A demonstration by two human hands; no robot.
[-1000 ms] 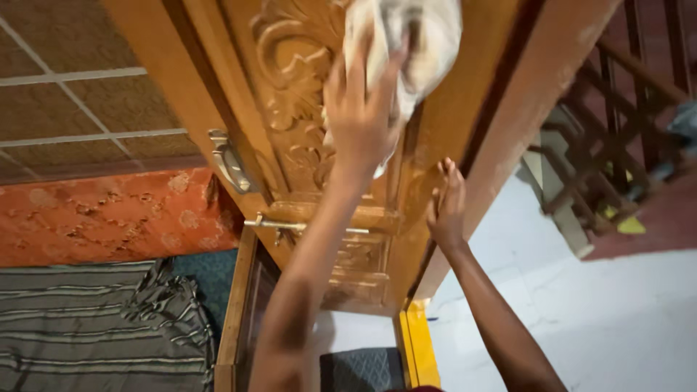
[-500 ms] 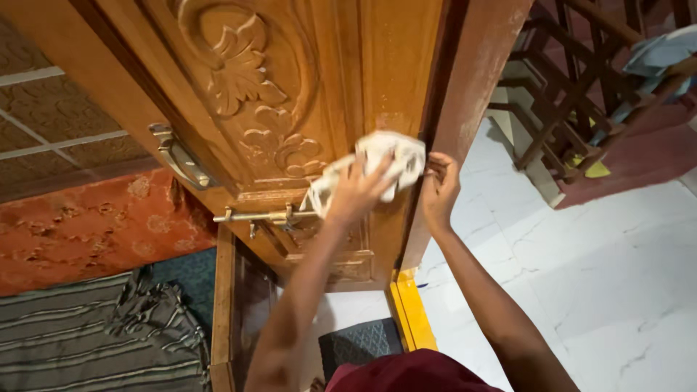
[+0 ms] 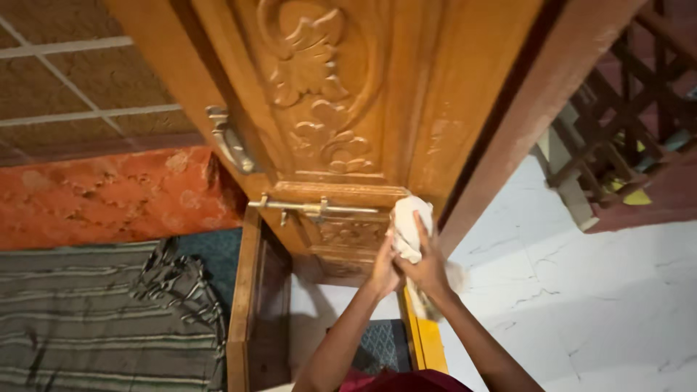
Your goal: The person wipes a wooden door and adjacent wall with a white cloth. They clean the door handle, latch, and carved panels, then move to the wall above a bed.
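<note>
Both hands have come down the door since a moment ago: then they worked higher up, the cloth pressed just under the carved flower panel; now they meet low on the door's edge. The left hand [image 3: 383, 270] and the right hand [image 3: 428, 270] are close together, touching, both closed on the white cloth [image 3: 408, 231], which is bunched into a crumpled wad and pushed against the wooden door [image 3: 406, 109] just right of the brass sliding bolt [image 3: 312, 209]. A loose tail of the cloth hangs below the right wrist. The cloth looks soft and rumpled, off-white, with grey creases.

Just below the arms stand a yellow strip [image 3: 428, 341] at the foot of the door and a patterned mat [image 3: 381, 348]. The door is golden-brown, carved with leaf scrolls, with a metal handle [image 3: 229, 139] on its left stile. To the left lie a striped grey fabric [image 3: 94, 312] and an orange patterned cushion [image 3: 109, 192]. To the right, a white marble floor [image 3: 581, 290] runs to a dark wooden lattice [image 3: 624, 109].
</note>
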